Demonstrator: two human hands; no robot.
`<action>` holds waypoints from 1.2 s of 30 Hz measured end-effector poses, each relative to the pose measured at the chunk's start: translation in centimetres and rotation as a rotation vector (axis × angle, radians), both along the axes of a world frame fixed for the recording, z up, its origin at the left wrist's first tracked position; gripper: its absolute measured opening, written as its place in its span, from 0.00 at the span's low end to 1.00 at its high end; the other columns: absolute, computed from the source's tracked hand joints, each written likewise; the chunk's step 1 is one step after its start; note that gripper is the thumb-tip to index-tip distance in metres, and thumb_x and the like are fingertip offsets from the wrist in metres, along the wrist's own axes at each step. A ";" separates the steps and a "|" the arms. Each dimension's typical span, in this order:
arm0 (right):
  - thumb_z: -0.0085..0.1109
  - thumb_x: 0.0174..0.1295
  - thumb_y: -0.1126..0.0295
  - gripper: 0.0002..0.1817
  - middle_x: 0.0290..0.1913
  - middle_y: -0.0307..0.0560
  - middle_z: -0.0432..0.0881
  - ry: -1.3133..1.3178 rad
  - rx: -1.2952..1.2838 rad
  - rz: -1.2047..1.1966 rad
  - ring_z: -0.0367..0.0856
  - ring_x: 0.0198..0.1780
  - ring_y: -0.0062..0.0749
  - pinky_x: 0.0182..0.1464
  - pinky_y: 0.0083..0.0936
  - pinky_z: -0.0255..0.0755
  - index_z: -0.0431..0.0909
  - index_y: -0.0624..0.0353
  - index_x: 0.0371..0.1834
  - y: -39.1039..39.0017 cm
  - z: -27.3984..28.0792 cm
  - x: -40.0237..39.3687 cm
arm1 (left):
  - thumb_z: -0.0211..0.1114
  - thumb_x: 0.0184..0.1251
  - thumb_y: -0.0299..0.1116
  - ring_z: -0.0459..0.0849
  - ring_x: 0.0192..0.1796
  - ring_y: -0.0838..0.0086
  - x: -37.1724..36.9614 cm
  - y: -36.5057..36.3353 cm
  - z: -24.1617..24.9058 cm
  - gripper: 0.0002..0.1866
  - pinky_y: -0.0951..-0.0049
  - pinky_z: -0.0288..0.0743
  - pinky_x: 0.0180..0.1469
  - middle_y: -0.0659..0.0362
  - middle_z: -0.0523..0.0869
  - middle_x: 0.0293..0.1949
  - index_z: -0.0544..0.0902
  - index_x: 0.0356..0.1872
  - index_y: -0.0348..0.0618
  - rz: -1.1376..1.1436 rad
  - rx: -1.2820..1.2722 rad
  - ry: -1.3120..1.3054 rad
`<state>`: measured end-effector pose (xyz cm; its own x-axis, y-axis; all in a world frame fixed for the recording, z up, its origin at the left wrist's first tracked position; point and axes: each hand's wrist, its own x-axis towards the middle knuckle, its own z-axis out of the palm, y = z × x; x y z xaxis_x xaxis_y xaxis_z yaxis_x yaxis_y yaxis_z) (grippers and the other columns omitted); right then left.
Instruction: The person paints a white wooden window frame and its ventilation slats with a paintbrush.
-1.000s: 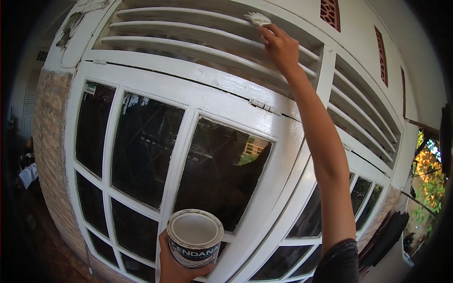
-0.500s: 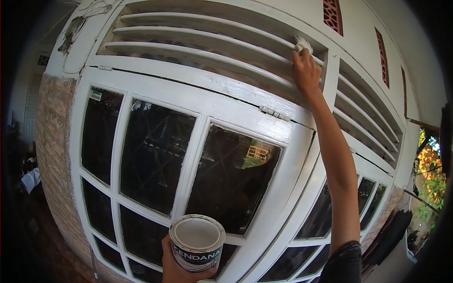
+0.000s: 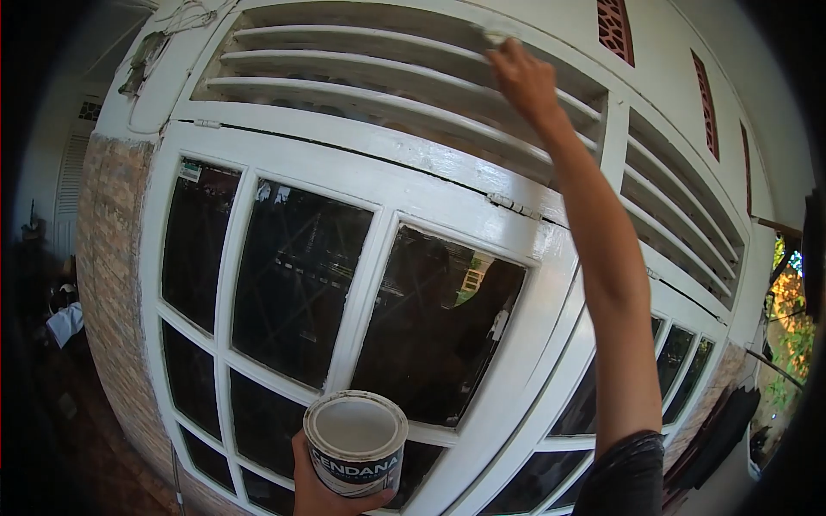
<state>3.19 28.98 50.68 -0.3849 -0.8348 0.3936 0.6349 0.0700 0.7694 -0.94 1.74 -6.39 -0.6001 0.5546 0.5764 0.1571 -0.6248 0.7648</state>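
Note:
My left hand (image 3: pixel 331 490) is wrapped round a paint can (image 3: pixel 357 451) lettered "CENDANA" at the bottom centre. The can is uncovered, with white paint inside and smears along its rim. Raised high, my right hand (image 3: pixel 525 79) grips a paintbrush (image 3: pixel 494 36) whose pale bristles are blurred. The brush overlaps the upper white louver slats (image 3: pixel 361 64) of the vent above the window; its handle is hidden in my fingers.
Below the vent is a white-framed window (image 3: pixel 301 284) with dark glass panes and hinges (image 3: pixel 514 206) along its top. A second louvered vent (image 3: pixel 675 202) lies to the right. Brick-patterned wall (image 3: pixel 116 249) borders the left side, near loose cables (image 3: pixel 176 30). Dark cloth (image 3: pixel 723 430) hangs at right.
My right hand has moved left and slightly up along the slats with the paintbrush. The can stays in my left hand at nearly the same place, while the view has shifted a little.

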 end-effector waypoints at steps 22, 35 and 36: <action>0.64 0.57 0.75 0.13 0.43 0.32 0.85 -0.013 -0.351 0.373 0.88 0.37 0.40 0.37 0.38 0.80 0.87 0.41 0.41 -0.2 -0.4 1.2 | 0.89 0.32 0.28 0.77 0.63 0.65 -0.1 -0.8 0.2 0.58 0.64 0.73 0.66 0.53 0.76 0.61 0.63 0.71 0.41 0.014 -0.051 -0.023; 0.69 0.52 0.75 0.19 0.45 0.29 0.87 0.160 -0.134 0.089 0.89 0.38 0.31 0.32 0.29 0.81 0.88 0.37 0.46 1.4 -1.2 7.0 | 0.90 0.33 0.28 0.78 0.61 0.65 -0.3 -0.1 -0.2 0.57 0.64 0.76 0.63 0.52 0.77 0.60 0.64 0.69 0.40 -0.006 -0.043 -0.011; 0.70 0.50 0.75 0.21 0.46 0.30 0.86 0.160 -0.084 0.110 0.89 0.40 0.30 0.32 0.28 0.82 0.88 0.37 0.47 1.4 -1.9 7.4 | 0.90 0.33 0.28 0.79 0.61 0.65 -0.2 -0.1 0.1 0.56 0.64 0.77 0.63 0.52 0.77 0.60 0.64 0.69 0.40 -0.037 -0.026 -0.045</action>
